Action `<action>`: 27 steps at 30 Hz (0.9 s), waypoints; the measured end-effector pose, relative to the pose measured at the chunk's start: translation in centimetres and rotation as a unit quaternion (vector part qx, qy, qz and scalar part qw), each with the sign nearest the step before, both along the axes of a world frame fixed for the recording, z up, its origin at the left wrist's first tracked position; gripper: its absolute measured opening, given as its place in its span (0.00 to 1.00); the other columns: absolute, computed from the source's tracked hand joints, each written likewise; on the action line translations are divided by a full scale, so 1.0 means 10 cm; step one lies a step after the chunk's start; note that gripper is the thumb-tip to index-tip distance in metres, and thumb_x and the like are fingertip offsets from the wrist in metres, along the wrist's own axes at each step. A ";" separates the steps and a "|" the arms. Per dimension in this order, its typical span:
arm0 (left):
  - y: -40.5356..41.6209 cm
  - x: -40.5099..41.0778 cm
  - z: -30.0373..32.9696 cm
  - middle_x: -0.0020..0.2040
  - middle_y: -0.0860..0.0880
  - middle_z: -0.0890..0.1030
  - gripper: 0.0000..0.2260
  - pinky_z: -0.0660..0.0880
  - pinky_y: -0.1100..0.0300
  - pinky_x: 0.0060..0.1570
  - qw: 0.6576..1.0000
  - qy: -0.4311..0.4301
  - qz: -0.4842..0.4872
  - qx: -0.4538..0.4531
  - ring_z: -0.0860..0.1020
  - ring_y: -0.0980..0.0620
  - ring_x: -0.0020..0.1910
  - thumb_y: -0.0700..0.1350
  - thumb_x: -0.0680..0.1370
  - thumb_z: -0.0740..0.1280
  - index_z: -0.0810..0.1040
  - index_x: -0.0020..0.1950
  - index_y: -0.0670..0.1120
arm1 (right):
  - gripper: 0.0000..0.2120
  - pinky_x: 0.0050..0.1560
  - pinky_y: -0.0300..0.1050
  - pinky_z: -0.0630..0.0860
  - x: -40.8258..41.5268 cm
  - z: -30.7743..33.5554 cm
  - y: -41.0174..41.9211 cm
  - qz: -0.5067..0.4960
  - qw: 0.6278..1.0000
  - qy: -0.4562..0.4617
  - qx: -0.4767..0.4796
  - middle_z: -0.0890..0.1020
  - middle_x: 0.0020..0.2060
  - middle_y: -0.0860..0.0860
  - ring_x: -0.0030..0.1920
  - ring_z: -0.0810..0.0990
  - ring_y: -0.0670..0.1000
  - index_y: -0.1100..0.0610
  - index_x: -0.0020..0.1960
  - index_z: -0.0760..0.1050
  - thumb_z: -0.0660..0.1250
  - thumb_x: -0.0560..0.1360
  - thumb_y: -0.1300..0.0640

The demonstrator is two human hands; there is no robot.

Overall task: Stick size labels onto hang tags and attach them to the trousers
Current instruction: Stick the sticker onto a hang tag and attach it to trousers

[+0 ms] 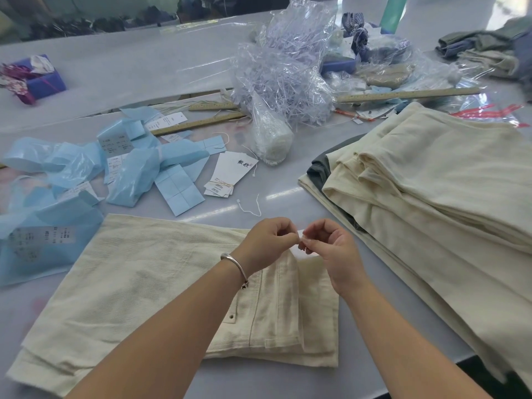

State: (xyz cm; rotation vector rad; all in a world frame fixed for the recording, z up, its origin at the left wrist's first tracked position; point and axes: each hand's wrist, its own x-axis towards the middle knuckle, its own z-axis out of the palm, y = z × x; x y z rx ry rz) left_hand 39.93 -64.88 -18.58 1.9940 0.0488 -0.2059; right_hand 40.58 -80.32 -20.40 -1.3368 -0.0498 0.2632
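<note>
Both hands meet above the waistband end of a folded pair of cream trousers that lies flat on the worktop. The left hand has its fingers curled in, thumb and forefinger pinching a small white piece (too small and too hidden to say whether it is a label or a tag). The right hand is curled the same way and pinches the same piece from the other side, so the fingertips of the two hands nearly touch. A silver bangle circles the left wrist.

Just beyond the hands a loose white tag string lies on the worktop, and a little farther out on the left-hand side is a bundle of white hang tags tied with thread. Farther left of that are blue label sheets and crumpled blue backing paper. To the right of the right hand sits a stack of folded cream trousers. Well beyond the hands is a heap of clear plastic wrap, with wooden rulers beside it.
</note>
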 end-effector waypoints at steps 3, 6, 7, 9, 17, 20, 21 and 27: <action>0.03 0.00 0.01 0.33 0.48 0.76 0.05 0.68 0.63 0.37 0.999 -0.022 -0.031 0.023 0.70 0.54 0.33 0.39 0.77 0.69 0.80 0.40 0.41 | 0.12 0.35 0.37 0.74 0.03 0.05 0.00 0.006 0.999 -0.028 -0.025 0.78 0.31 0.53 0.32 0.77 0.50 0.60 0.41 0.74 0.64 0.72 0.76; 0.08 0.01 0.03 0.33 0.46 0.77 0.05 0.70 0.67 0.36 0.999 -0.003 -0.039 -0.036 0.74 0.53 0.33 0.38 0.77 0.69 0.79 0.41 0.42 | 0.12 0.35 0.37 0.73 0.06 0.10 -0.02 0.031 0.999 -0.037 -0.023 0.78 0.30 0.52 0.33 0.76 0.52 0.61 0.41 0.73 0.64 0.72 0.76; 0.10 0.01 0.04 0.33 0.47 0.77 0.05 0.69 0.68 0.35 0.998 0.009 -0.040 -0.057 0.74 0.55 0.33 0.38 0.77 0.69 0.79 0.41 0.41 | 0.11 0.35 0.38 0.73 0.07 0.11 -0.03 0.040 0.999 -0.033 -0.015 0.78 0.30 0.52 0.33 0.76 0.52 0.61 0.41 0.73 0.64 0.72 0.77; 0.12 0.02 0.02 0.34 0.48 0.78 0.05 0.69 0.68 0.34 0.996 0.027 -0.043 -0.077 0.75 0.55 0.33 0.38 0.77 0.69 0.78 0.42 0.42 | 0.12 0.35 0.38 0.73 0.09 0.12 -0.05 0.057 0.998 -0.024 0.000 0.78 0.31 0.53 0.32 0.77 0.51 0.61 0.41 0.73 0.64 0.71 0.77; 0.10 -0.04 -0.18 0.35 0.52 0.80 0.05 0.70 0.70 0.33 0.992 0.012 0.024 -0.125 0.75 0.58 0.31 0.40 0.75 0.72 0.78 0.41 0.44 | 0.09 0.35 0.39 0.73 0.06 0.04 0.02 0.047 0.998 0.008 0.033 0.78 0.30 0.53 0.32 0.77 0.51 0.61 0.39 0.72 0.66 0.68 0.73; 0.11 -0.06 -0.26 0.34 0.58 0.77 0.07 0.69 0.70 0.34 0.999 -0.009 0.042 -0.024 0.72 0.60 0.30 0.44 0.73 0.75 0.78 0.41 0.50 | 0.11 0.35 0.38 0.70 0.07 -0.02 0.02 0.046 0.994 -0.012 -0.095 0.75 0.29 0.52 0.30 0.74 0.47 0.59 0.38 0.72 0.68 0.70 0.72; 0.15 -0.06 -0.27 0.37 0.58 0.77 0.07 0.68 0.71 0.34 0.998 -0.017 0.049 0.027 0.71 0.60 0.31 0.46 0.72 0.76 0.77 0.41 0.52 | 0.11 0.34 0.35 0.68 0.08 -0.03 0.04 0.045 0.975 -0.049 -0.212 0.74 0.28 0.51 0.28 0.72 0.45 0.57 0.38 0.71 0.70 0.70 0.69; 0.85 -0.27 -0.18 0.38 0.55 0.79 0.05 0.69 0.61 0.41 0.970 -0.016 0.177 0.166 0.76 0.58 0.37 0.44 0.74 0.70 0.77 0.38 0.50 | 0.15 0.35 0.44 0.65 -0.03 0.12 0.66 0.045 0.867 -0.212 -0.449 0.71 0.31 0.45 0.33 0.70 0.48 0.51 0.45 0.67 0.74 0.69 0.52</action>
